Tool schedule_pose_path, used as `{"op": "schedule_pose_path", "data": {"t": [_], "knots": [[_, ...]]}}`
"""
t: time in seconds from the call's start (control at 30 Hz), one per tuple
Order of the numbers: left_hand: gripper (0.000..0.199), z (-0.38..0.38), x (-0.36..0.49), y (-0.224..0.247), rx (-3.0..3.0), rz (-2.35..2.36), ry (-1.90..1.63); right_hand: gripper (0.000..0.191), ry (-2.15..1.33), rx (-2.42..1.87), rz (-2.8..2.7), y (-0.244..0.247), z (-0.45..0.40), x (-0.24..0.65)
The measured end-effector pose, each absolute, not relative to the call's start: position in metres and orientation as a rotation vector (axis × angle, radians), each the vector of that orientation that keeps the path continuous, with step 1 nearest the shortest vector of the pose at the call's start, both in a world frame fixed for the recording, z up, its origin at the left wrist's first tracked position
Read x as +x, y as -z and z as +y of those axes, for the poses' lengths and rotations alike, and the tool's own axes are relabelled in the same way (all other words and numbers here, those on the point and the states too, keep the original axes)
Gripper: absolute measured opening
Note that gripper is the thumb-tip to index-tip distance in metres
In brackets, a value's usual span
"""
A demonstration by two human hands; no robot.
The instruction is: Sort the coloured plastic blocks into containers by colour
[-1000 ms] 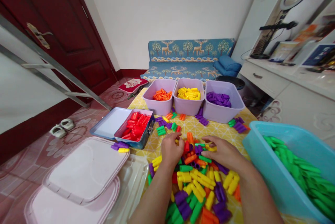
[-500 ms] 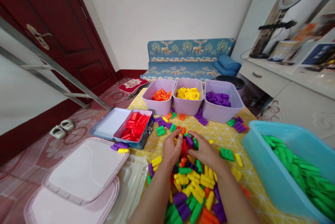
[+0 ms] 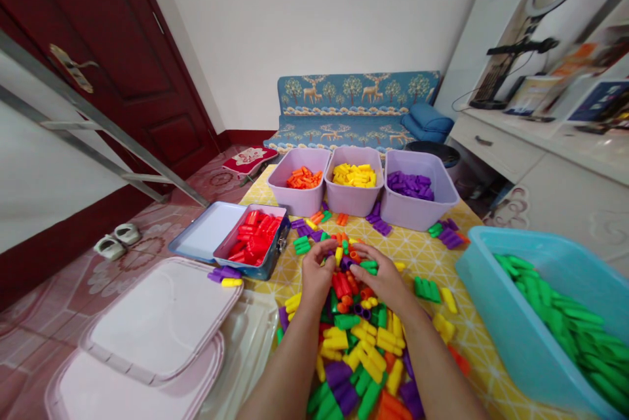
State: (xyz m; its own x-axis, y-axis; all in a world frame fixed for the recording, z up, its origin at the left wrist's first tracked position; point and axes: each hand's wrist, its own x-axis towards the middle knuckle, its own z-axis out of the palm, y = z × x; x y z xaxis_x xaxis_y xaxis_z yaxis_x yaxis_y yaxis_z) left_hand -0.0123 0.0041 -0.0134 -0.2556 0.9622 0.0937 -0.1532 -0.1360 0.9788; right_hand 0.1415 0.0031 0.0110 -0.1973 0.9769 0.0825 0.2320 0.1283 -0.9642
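A loose pile of plastic tube-shaped pieces in yellow, green, purple, orange and red covers the table in front of me. My left hand (image 3: 317, 276) is at the far left side of this heap, fingers curved and apart, by a yellow piece (image 3: 339, 255). Facing it, my right hand (image 3: 383, 279) cups the other side with thumb and fingers apart, beside a purple piece (image 3: 346, 263) and a green piece (image 3: 368, 265). Red pieces (image 3: 343, 285) lie between the two wrists. Neither hand visibly grips a piece, though some fingertips are hidden among the pieces.
Three lilac bins hold orange (image 3: 303, 179), yellow (image 3: 354, 175) and purple pieces (image 3: 411, 185) along the back. A hinged tin (image 3: 268, 270) of red pieces stands left; a turquoise tub (image 3: 511, 315) of green ones is right. Pale lids (image 3: 164, 315) lie front left.
Both hands have spread slightly apart at the far end of the pile. Pieces between them have shifted, and more red and orange ones show.
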Motion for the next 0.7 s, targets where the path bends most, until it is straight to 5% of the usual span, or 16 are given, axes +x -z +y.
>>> {"op": "schedule_pose_path", "data": {"t": [0.13,0.4,0.7], "knots": [[0.018,0.005,-0.017,0.018,1.181,1.444,-1.612,0.048,-1.005,-1.311,-1.702,-0.019,0.005,0.149],[0.033,0.002,-0.019,0.022,1.403,1.688,-1.483,0.043,-0.389,-1.609,-2.009,-0.017,0.013,0.204],[0.028,0.003,-0.010,0.012,0.873,1.096,-1.723,0.022,-0.615,-1.676,-1.865,0.005,0.015,0.196]]}}
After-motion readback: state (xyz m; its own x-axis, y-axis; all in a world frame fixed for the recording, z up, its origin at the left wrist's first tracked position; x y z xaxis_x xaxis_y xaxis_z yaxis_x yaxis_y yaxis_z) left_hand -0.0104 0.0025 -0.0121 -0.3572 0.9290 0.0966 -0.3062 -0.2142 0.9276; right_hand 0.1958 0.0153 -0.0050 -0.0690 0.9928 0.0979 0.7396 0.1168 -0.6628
